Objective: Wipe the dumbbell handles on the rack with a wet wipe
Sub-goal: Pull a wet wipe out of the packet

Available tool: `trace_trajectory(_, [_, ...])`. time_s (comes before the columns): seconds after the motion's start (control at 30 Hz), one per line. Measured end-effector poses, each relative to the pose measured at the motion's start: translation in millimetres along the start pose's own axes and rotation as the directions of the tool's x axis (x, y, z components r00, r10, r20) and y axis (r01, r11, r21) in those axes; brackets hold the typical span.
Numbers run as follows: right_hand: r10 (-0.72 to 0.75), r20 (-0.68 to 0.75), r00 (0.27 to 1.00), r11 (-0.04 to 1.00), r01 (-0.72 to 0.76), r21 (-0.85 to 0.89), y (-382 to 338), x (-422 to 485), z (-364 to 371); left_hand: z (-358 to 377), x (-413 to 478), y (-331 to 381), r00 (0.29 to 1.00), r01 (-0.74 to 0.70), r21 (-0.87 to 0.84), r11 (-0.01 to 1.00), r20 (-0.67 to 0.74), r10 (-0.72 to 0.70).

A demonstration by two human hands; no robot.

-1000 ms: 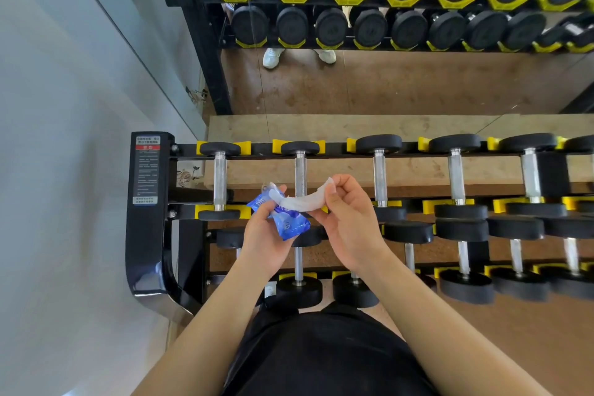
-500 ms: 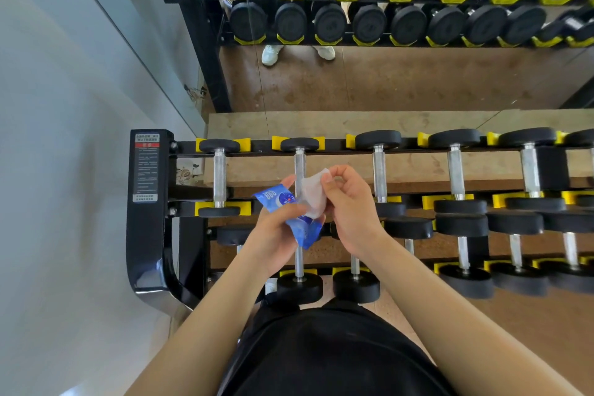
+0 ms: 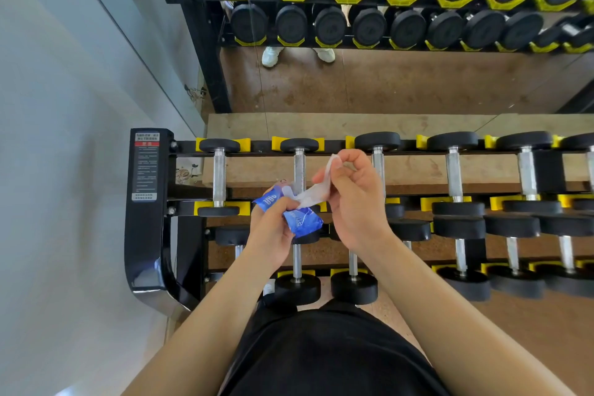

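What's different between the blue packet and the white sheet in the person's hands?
The blue packet is printed and crumpled, gripped in the left hand; the wet wipe is plain white, pinched by the right hand. The packet is bunched short; the wipe is stretched long. Both are held over the dumbbell rack, meeting near the packet's top.

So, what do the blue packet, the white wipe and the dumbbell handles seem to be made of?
The blue packet looks like thin plastic film: glossy, crumpled in the left hand. The white wipe seems soft nonwoven cloth: limp, translucent, pinched by the right hand. The dumbbell handles look like metal, likely steel: silvery, bright reflections.
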State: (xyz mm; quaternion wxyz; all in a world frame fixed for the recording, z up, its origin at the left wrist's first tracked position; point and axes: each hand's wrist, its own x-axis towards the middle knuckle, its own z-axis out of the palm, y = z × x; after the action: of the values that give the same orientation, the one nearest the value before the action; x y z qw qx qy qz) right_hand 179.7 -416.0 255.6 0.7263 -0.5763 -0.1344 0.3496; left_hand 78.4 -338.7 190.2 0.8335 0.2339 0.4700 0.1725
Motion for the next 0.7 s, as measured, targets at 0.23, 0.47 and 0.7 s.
trace_trajectory(0.23, [0.023, -0.119, 0.993, 0.993, -0.010, 0.114, -6.8, 7.3, -0.8, -1.3, -2.3, -1.4, 0.993, 0.040, -0.158, 0.987, 0.120, -0.021])
trace_trajectory(0.47, [0.236, 0.307, 0.922, 0.642, 0.090, -0.761, -1.5, 21.0, -22.2, -11.0, -1.0, 9.0, 0.944, 0.055, -0.107, 0.993, 0.329, -0.017])
trace_trajectory(0.7, [0.279, 0.388, 0.878, 0.421, 0.251, -0.872, -9.2, 30.5, -19.9, -21.8, 16.0, 5.8, 0.944, -0.166, 0.052, 0.985, 0.299, 0.143])
